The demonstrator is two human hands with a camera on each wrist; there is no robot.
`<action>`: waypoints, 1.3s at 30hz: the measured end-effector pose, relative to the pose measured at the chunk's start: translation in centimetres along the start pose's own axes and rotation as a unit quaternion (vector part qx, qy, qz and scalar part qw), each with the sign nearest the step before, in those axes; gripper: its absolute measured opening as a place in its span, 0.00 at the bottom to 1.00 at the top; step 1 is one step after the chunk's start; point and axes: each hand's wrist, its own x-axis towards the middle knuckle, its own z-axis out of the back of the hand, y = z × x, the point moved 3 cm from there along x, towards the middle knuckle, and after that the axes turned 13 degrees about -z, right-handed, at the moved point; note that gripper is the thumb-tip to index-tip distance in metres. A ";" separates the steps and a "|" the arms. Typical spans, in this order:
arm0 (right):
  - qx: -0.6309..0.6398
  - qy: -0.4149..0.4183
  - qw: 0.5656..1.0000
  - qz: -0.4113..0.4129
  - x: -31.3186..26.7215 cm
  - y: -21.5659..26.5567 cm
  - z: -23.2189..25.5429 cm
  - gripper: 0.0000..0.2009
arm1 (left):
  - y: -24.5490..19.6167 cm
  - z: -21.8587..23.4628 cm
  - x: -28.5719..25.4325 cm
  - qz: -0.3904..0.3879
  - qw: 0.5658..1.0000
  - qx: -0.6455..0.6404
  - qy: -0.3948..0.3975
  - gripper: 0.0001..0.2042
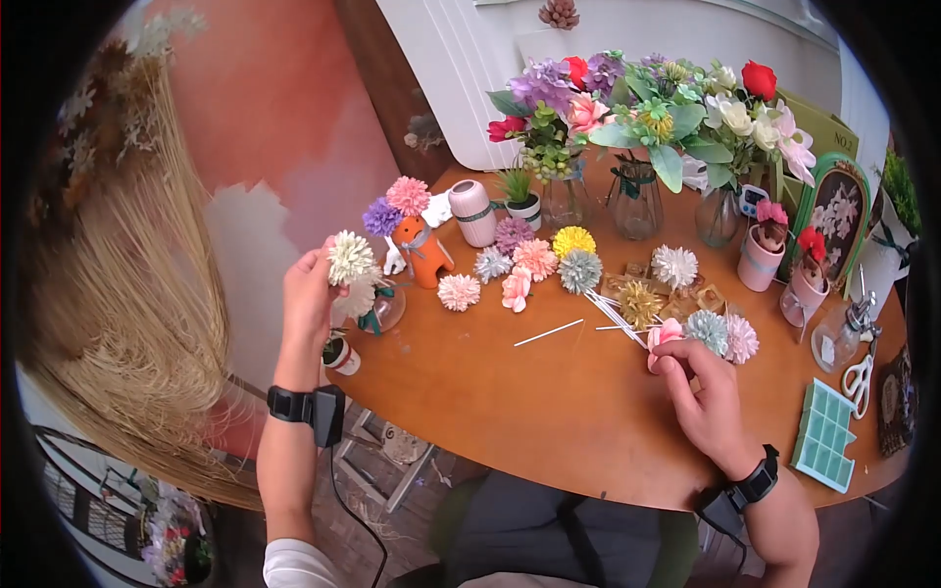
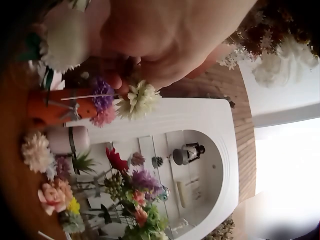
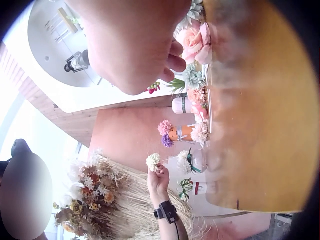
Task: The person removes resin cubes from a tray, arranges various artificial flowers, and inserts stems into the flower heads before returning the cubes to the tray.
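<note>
My left hand (image 1: 312, 294), raised at the table's left edge, pinches a cream artificial flower (image 1: 351, 257); its thin white stick (image 2: 82, 97) shows in the left wrist view. Just behind it, a white flower stands in a small glass vase (image 1: 390, 310) with a green ribbon. Low over the tabletop, my right hand (image 1: 704, 400) has thumb and index finger at a pink rose (image 1: 664, 335), pinching its petals. In the right wrist view the rose (image 3: 195, 44) shows beside the curled fingers, while the thumb is hidden. Blue-grey (image 1: 706, 333) and pale pink (image 1: 741, 338) flower heads lie next to it.
Several loose flower heads (image 1: 535, 259) and white sticks (image 1: 549, 333) lie mid-table. Glass vases of flowers (image 1: 637, 201) stand at the back beside a pink vase (image 1: 473, 213). An orange figure (image 1: 421, 253) stands left. Scissors (image 1: 859, 385) and a mint compartment tray (image 1: 825, 436) lie right.
</note>
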 end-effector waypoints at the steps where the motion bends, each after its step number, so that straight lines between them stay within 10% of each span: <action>1: 0.005 -0.002 1.000 0.000 -0.1 -0.1 -0.1 0.05 | 0.0 0.6 0.5 0.008 0.999 0.031 -0.002 0.14; 28: -0.033 -0.007 0.998 0.049 -0.1 0.6 0.2 0.05 | 2.9 1.3 2.1 0.019 0.975 0.220 -0.037 0.18; 31: -0.026 -0.011 0.998 0.052 -0.2 0.5 0.2 0.06 | 3.6 1.4 2.3 -0.042 0.930 0.364 0.000 0.16; 33: -0.025 -0.011 0.998 0.051 -0.2 0.6 0.3 0.06 | 2.7 0.2 1.3 -0.215 0.785 0.581 0.011 0.15; 39: -0.034 -0.007 0.998 0.051 -0.2 0.9 0.3 0.05 | 4.6 -0.3 1.2 -0.176 0.797 0.576 0.042 0.13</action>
